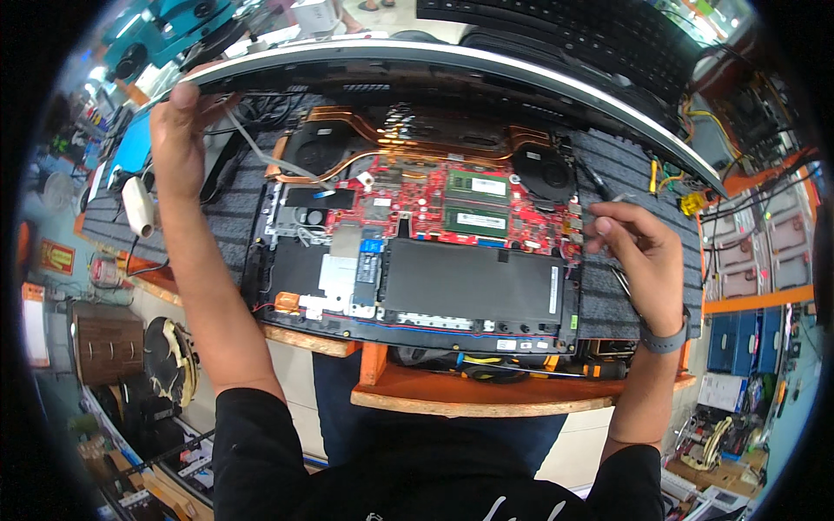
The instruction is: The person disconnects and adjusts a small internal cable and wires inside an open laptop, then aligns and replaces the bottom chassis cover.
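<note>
An opened laptop base (469,278) lies on the bench with its red circuit board (408,204) bare. Two green memory sticks (477,185), copper heat pipes (347,117), two black fans (545,174) and a flat black battery (473,280) show in it. Behind it rises a long black panel (365,78) with a silver edge. My left hand (182,139) is closed on that panel's left end, its fingers partly hidden. A grey flat cable (278,161) runs from near this hand to the board. By the laptop's right side, my right hand (643,252) has loosely bent fingers apart, holding nothing visible.
A ridged grey mat (621,308) covers the bench under the laptop. At the front, an orange drawer (486,395) holds several tools. A black keyboard (582,35) lies behind the panel. A white hand tool (137,208) with a cord sits left; a yellow-handled tool (653,176) lies right.
</note>
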A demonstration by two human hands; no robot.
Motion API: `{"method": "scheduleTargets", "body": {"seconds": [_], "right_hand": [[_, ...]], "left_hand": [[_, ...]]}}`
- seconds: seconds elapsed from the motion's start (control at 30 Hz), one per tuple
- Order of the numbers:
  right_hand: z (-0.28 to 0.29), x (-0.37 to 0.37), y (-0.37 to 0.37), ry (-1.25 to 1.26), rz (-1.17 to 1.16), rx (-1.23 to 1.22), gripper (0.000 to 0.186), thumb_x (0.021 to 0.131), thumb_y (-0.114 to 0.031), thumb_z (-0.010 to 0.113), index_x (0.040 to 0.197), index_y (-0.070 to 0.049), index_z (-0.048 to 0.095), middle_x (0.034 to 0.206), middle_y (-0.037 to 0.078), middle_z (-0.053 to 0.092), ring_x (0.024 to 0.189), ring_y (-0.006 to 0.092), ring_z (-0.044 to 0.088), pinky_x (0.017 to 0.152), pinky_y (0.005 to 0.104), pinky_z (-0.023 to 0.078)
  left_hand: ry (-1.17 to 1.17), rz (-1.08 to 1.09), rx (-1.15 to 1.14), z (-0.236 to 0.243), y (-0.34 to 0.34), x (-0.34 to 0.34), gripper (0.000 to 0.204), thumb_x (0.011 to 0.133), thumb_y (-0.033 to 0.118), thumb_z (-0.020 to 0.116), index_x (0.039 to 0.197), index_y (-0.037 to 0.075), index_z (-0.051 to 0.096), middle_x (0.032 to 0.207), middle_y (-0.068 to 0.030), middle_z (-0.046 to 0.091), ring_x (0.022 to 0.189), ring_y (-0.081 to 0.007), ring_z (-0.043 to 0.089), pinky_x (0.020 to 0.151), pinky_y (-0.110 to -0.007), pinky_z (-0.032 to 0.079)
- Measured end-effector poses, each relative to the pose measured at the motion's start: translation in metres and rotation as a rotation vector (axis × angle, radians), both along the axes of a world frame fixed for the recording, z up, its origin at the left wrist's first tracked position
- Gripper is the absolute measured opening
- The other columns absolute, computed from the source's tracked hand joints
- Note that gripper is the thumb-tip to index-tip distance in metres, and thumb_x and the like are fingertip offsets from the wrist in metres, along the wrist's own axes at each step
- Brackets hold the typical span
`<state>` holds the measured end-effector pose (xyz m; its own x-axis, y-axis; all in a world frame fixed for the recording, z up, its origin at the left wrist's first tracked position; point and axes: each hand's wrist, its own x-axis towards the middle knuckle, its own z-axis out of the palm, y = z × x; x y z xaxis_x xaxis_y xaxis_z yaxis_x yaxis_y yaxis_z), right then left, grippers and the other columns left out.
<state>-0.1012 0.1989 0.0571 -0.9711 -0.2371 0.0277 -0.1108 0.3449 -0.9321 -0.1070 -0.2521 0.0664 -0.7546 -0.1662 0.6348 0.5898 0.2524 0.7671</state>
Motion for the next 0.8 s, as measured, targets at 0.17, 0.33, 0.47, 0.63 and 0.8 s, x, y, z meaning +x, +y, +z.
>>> {"method": "scheduleTargets", "body": {"seconds": [0.17, 0.33, 0.47, 0.63, 0.8], "right_hand": [[0.0, 0.002, 0.005, 0.043, 0.004, -0.085, 0.018, 0.083, -0.003, 0.057, 0.1, 0.005, 0.06, 0.081, 0.009, 0.064, 0.071, 0.0119, 0.059, 0.067, 0.0221, 0.047], [0.001, 0.002, 0.008, 0.091, 0.003, -0.151, 0.018, 0.084, -0.005, 0.057, 0.099, 0.005, 0.061, 0.081, 0.008, 0.063, 0.071, 0.0116, 0.058, 0.066, 0.0231, 0.047], [0.0, 0.001, 0.01, 0.095, 0.023, -0.183, 0.019, 0.085, -0.008, 0.056, 0.099, 0.005, 0.06, 0.081, 0.009, 0.061, 0.07, 0.0119, 0.055, 0.066, 0.024, 0.045], [-0.003, -0.001, 0.015, 0.074, 0.043, -0.259, 0.021, 0.086, -0.009, 0.055, 0.1, 0.005, 0.06, 0.082, 0.009, 0.06, 0.071, 0.013, 0.055, 0.066, 0.0248, 0.045], [-0.002, -0.001, 0.017, 0.032, 0.021, -0.296, 0.023, 0.086, -0.013, 0.055, 0.1, 0.005, 0.06, 0.082, 0.009, 0.06, 0.071, 0.0129, 0.055, 0.067, 0.0248, 0.045]], "left_hand": [[-0.016, 0.01, -0.012, 0.002, 0.005, 0.002, 0.061, 0.084, 0.049, 0.053, 0.107, -0.008, 0.055, 0.097, -0.0144, 0.061, 0.091, -0.0209, 0.06, 0.085, -0.038, 0.048], [-0.002, -0.008, -0.009, 0.004, 0.008, 0.002, 0.056, 0.085, 0.045, 0.053, 0.106, -0.007, 0.057, 0.097, -0.0136, 0.062, 0.09, -0.0195, 0.06, 0.083, -0.036, 0.049], [0.001, -0.034, -0.046, -0.002, -0.004, -0.001, 0.058, 0.088, 0.044, 0.046, 0.109, -0.01, 0.052, 0.104, -0.018, 0.059, 0.098, -0.0265, 0.058, 0.088, -0.047, 0.045], [-0.014, -0.002, -0.061, 0.0, 0.001, 0.0, 0.06, 0.088, 0.046, 0.046, 0.107, -0.01, 0.053, 0.102, -0.0179, 0.06, 0.096, -0.0261, 0.059, 0.088, -0.047, 0.045], [-0.012, 0.03, -0.095, 0.0, -0.001, 0.0, 0.062, 0.087, 0.048, 0.047, 0.106, -0.01, 0.053, 0.1, -0.0177, 0.06, 0.094, -0.0259, 0.06, 0.088, -0.047, 0.046]]}}
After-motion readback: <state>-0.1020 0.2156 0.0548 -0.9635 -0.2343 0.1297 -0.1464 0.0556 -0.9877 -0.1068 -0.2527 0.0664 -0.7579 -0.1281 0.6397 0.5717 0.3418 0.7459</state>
